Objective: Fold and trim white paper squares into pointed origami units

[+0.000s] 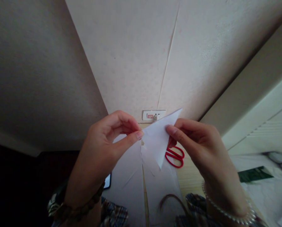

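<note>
While both hands were up in the middle of the view, the folded white paper (158,138) sat right between them, a sharp triangle with one tip poking toward 1 o'clock and another hanging down at 6. The left hand (110,138) came in from 9 o'clock, thumb and index pinched together on the paper's near corner, the rest of the fingers loosely curled. Over at 3 o'clock, the right hand (197,142) had its thumb flat on the front face and its fingers tucked behind, so yeah, clamped on that edge.

Lots of stuff was half hidden tho. The red-handled scissors (174,155) were at about 4:30 from the paper, only the loops showing, blades out of sight. The wall outlet (144,115) was at 12, its plug (155,118) partly behind the paper's top edge. White sheets (131,176) lay underneath toward 6 and 7, cut off at the bottom. Just a sliver of a phone (107,182) peeked out near 8, past the left wrist. Way out at 3, the glasses (279,158) were blurry, and the green item (255,174) near them was too smeary to read.
</note>
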Tool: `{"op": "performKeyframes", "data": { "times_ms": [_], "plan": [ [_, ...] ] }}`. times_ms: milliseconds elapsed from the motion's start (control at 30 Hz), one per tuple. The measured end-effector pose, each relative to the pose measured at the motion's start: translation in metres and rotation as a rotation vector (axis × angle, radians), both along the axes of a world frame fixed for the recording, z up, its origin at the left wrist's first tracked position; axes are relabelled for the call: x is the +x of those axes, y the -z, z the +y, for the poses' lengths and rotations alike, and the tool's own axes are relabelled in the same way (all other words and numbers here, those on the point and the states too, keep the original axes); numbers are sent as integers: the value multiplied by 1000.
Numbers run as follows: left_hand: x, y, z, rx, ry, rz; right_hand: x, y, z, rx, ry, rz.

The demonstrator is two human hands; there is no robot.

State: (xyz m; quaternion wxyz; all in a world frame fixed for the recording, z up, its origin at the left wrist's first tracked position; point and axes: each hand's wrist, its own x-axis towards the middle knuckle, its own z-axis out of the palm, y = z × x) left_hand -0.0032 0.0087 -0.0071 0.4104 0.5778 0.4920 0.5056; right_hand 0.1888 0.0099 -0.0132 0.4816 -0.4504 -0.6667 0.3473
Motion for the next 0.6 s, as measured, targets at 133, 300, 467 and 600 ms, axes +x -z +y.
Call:
{"op": "performKeyframes", "data": {
  "times_ms": [133, 300, 467, 600],
  "plan": [
    [-2, 2, 4, 29, 85, 26, -1, 0, 0, 43, 37, -26],
    [-1, -1, 4, 28, 87, 8, -3, 0, 2, 22, 2, -14],
    [1, -3, 2, 2, 45, -17, -4, 2, 2, -47, -64, -23],
    [0, -3, 3, -21, 83, 19, -3, 1, 1, -44, -13, -63]
  ]
}}
